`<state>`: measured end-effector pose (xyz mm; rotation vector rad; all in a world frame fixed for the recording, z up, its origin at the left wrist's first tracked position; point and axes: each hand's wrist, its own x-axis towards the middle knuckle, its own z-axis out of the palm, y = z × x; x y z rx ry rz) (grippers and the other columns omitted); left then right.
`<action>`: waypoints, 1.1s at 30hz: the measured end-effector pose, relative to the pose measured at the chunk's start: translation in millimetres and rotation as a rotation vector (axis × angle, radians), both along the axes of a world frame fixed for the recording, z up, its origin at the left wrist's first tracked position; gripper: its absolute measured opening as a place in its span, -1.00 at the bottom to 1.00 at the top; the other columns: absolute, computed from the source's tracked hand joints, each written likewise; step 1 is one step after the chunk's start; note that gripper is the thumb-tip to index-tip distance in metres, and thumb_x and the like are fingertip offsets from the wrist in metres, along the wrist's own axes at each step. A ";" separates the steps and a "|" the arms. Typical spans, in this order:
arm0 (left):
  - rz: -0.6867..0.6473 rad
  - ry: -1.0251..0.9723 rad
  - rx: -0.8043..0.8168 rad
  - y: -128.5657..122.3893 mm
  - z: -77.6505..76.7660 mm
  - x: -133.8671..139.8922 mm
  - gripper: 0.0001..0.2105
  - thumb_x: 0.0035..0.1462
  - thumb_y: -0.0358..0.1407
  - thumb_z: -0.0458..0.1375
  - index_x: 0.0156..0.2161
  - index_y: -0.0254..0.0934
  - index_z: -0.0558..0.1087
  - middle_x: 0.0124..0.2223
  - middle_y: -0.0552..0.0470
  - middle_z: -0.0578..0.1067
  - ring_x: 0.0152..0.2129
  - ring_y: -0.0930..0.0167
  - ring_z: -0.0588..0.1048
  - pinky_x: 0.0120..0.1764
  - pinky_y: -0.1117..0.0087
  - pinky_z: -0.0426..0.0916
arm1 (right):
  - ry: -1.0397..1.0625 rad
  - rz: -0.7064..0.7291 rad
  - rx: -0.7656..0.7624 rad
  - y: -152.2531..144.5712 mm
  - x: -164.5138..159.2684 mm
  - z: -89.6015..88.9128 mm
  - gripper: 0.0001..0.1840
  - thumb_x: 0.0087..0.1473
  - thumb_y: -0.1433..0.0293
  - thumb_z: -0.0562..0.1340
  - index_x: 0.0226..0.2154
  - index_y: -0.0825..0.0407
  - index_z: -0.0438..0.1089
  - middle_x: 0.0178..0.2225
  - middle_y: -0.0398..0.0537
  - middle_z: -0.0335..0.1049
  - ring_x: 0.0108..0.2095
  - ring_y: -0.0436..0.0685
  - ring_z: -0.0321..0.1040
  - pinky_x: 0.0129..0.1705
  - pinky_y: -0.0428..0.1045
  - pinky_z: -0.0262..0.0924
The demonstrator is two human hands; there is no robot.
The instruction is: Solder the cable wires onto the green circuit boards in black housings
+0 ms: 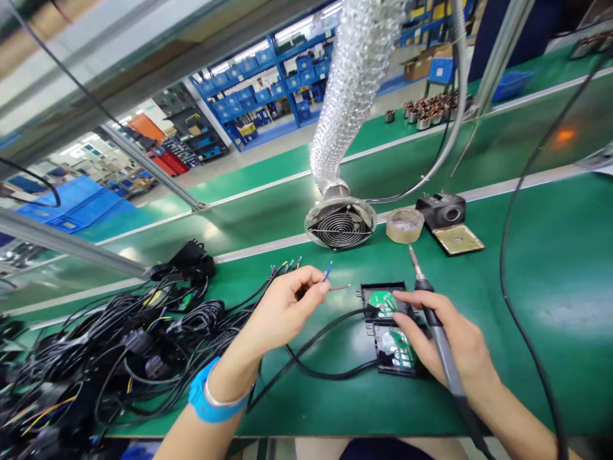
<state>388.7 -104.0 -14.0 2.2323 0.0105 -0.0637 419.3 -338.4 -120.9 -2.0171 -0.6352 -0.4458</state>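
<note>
1. Both hands show in the head view, the only view here. Left hand [293, 308] pinches two thin wires between finger and thumb: a blue wire [327, 271] points up, and a brown-red wire [341, 287] points right, toward the boards.
2. Right hand [454, 342] is curled around a soldering iron [446, 358]. The iron's metal tip points away, near a tape roll [405, 231]. Thumb and first finger are a little apart, beside the upper green board [382, 298]; I cannot tell if they touch it.
3. That board sits in a black case [364, 295]. Just below, nearer the person, a lower green board [400, 344] sits in another. A black cable [335, 377] runs left from the lower case.
4. Left of the hands lies a big pile of cables [158, 338].
5. My guess at the step: lining up the wires and the upper board, with the iron waiting.
6. Next, I think the wire ends need to sit on the right spots, very still, and the iron must turn its tip down without touching fingers.
</note>
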 end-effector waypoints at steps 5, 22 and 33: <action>0.040 -0.102 0.019 -1.5 31.8 14.9 -0.82 0.13 -0.22 0.13 -0.39 -0.31 0.36 -0.51 0.16 0.27 -0.57 0.56 0.20 -0.48 0.53 0.13 | 0.059 -0.006 -0.222 -26.7 9.7 -25.6 -0.63 0.09 0.32 0.18 -0.03 0.00 0.20 -0.11 0.03 0.39 -0.14 0.16 0.40 -0.14 0.04 0.37; -0.342 0.216 0.361 -25.0 -78.8 67.9 -0.83 0.03 -0.31 0.08 -0.30 -0.24 0.50 -0.49 0.11 0.47 -0.57 0.45 0.38 -0.47 0.44 0.17 | 0.227 0.234 -0.213 -9.9 20.1 -26.1 -0.67 0.14 0.46 0.11 -0.02 0.00 0.15 -0.05 0.06 0.35 -0.06 0.12 0.36 -0.04 0.08 0.34; -0.338 -0.018 0.582 -28.8 -93.2 56.7 -0.85 0.11 -0.32 0.08 -0.34 -0.16 0.52 -0.40 0.10 0.51 -0.38 0.35 0.40 -0.37 0.35 0.21 | 0.111 0.252 -0.085 -12.4 42.0 2.3 -0.63 0.16 0.52 0.10 0.03 -0.02 0.24 -0.25 -0.09 0.44 -0.28 -0.01 0.38 -0.23 -0.09 0.33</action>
